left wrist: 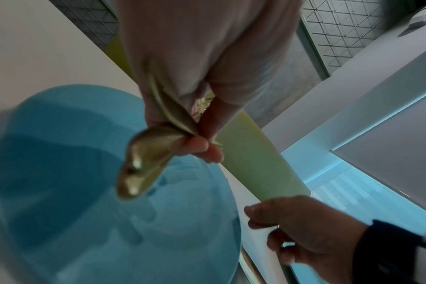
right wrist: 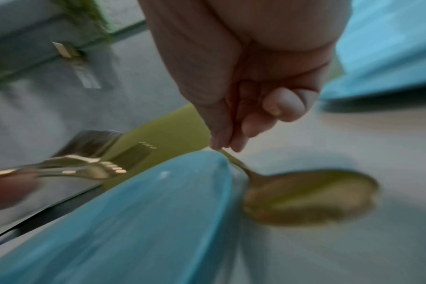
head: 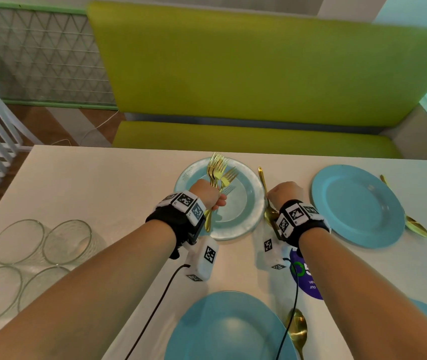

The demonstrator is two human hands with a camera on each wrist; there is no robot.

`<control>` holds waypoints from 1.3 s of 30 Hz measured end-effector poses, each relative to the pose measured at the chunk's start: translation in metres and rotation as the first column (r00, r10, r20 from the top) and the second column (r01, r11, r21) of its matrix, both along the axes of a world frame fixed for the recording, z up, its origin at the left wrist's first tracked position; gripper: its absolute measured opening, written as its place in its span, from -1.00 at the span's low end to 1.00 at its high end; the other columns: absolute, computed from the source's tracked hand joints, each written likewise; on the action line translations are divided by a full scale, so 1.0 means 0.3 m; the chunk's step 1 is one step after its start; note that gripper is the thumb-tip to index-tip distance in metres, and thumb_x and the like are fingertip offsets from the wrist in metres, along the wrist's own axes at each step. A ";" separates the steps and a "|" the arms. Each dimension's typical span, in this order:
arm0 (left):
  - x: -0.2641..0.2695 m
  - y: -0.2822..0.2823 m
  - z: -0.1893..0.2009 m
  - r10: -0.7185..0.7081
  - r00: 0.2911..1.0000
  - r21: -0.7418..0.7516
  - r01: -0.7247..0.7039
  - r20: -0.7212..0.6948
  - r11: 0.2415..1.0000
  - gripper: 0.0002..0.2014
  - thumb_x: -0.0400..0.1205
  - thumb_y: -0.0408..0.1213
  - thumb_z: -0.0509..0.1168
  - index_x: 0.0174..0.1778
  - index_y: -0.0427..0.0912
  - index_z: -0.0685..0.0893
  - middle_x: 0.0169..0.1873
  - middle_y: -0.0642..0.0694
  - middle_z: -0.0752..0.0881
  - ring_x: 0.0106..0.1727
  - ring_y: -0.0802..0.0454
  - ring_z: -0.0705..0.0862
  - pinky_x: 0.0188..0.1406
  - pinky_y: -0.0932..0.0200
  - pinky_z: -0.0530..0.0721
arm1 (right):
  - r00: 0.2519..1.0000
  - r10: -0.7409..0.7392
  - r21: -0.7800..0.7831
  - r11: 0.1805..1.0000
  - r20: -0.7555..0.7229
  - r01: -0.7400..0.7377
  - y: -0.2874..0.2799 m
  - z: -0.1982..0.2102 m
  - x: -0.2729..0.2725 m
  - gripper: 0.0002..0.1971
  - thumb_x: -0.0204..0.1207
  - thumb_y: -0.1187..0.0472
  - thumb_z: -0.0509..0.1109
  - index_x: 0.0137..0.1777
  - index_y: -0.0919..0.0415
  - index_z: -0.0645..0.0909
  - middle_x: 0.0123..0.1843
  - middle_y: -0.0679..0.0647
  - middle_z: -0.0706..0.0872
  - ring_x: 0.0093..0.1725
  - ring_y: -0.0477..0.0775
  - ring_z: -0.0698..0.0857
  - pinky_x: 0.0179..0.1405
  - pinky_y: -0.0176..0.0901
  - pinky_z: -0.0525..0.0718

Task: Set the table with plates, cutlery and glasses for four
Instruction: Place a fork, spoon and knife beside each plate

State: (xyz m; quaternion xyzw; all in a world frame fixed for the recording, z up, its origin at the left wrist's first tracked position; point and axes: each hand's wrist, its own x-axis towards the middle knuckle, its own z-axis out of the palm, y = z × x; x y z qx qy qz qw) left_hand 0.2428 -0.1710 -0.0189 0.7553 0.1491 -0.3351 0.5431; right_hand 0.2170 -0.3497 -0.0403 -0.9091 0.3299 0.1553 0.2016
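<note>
My left hand (head: 213,197) grips a bundle of gold forks (head: 219,170) by the handles, tines pointing away, over the far middle blue plate (head: 243,216). In the left wrist view the fork handle ends (left wrist: 144,161) stick out below my curled fingers above the plate (left wrist: 73,221). My right hand (head: 276,194) pinches the handle of a gold spoon (head: 263,183) just right of that plate. The right wrist view shows the spoon's bowl (right wrist: 309,196) low over the table beside the plate rim (right wrist: 158,201); whether it touches is unclear.
A second blue plate (head: 358,206) lies at the far right with a spoon (head: 416,226) beside it. A near plate (head: 228,331) has a spoon (head: 297,331) on its right. Several glasses (head: 66,241) stand at the table's left. A green bench (head: 233,141) runs behind.
</note>
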 end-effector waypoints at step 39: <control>0.048 -0.068 -0.006 0.043 0.997 -0.057 -0.039 0.065 0.998 -0.73 0.73 -0.42 0.02 0.29 -0.42 0.47 -0.33 -0.13 0.65 -0.37 0.04 0.62 -0.47 0.24 0.54 | 0.999 -0.040 0.053 0.998 0.025 0.039 -0.222 0.044 -0.121 -0.80 0.59 0.16 0.33 0.02 0.25 0.73 0.13 0.16 0.76 0.08 0.12 0.69 0.19 -0.08 0.65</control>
